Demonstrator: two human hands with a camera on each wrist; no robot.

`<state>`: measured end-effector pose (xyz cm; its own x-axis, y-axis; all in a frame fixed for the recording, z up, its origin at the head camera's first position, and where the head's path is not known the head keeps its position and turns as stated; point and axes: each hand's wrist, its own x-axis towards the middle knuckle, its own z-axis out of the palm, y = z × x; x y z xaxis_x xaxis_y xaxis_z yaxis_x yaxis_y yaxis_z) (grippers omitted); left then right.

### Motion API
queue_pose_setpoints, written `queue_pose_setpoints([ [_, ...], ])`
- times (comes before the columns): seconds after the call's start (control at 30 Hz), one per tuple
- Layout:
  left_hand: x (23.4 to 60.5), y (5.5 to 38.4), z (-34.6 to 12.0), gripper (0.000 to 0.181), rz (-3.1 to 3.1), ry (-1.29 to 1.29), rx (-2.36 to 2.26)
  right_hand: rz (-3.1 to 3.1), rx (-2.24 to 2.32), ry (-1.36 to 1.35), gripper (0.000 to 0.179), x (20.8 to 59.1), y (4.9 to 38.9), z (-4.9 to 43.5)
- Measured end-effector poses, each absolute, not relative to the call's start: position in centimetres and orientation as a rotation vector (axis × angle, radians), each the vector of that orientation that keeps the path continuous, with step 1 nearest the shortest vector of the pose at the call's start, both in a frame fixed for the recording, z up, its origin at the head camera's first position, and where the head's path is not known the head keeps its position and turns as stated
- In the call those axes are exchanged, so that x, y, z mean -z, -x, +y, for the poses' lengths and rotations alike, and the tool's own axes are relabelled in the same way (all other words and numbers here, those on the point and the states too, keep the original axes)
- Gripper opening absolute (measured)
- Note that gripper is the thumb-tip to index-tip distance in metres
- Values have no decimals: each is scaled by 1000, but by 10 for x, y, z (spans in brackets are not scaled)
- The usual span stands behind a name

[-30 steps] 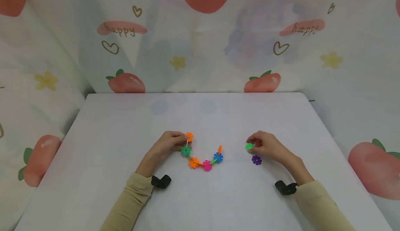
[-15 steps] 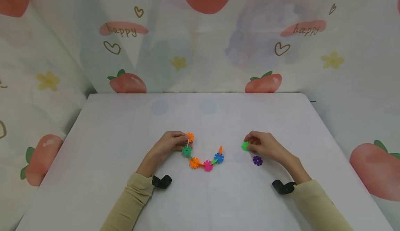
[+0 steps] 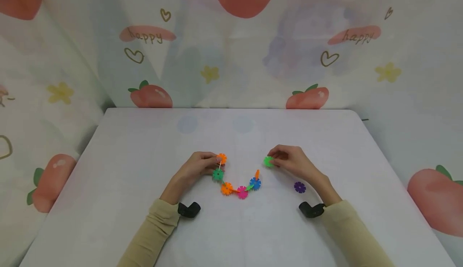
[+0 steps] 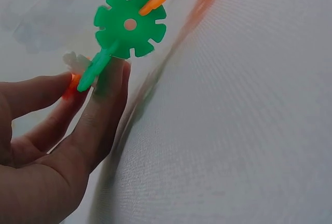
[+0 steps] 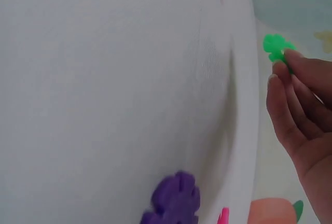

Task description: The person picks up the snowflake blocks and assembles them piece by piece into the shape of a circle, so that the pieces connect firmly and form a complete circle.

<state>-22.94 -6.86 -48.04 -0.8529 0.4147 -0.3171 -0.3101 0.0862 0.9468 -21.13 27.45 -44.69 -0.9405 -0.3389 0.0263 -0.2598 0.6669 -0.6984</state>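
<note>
My left hand [image 3: 195, 167] pinches an orange snowflake disc [image 3: 222, 159] at one end of a curved chain of slotted plastic discs. A white disc [image 4: 77, 61] joins it to a dark green disc [image 4: 119, 32] in the left wrist view. From there the chain runs through another orange disc [image 3: 226, 189] and a pink disc [image 3: 242, 192] to a blue disc [image 3: 255, 184], with an upright orange disc [image 3: 257, 174] at its far end. Between thumb and fingers, my right hand [image 3: 294, 162] holds a light green disc [image 5: 276, 45], up and right of that end.
A purple disc [image 3: 300, 187] lies on the white table [image 3: 152, 130] below the right hand. In the right wrist view a pink edge [image 5: 223, 216] shows beside it. Black wrist cameras [image 3: 189, 210] sit at both cuffs. Printed cloth [image 3: 231, 58] hangs behind the table.
My right hand has moved left with the light green disc, away from the purple disc and toward the chain. The left hand keeps its hold on the chain.
</note>
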Motion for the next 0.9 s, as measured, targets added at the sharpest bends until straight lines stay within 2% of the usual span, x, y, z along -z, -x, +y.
queue_pose_setpoints([
  [0.9, 479, 228, -66, 31, 1822, -100, -1825, 2629, 1312, 728, 7, 443, 239, 189],
])
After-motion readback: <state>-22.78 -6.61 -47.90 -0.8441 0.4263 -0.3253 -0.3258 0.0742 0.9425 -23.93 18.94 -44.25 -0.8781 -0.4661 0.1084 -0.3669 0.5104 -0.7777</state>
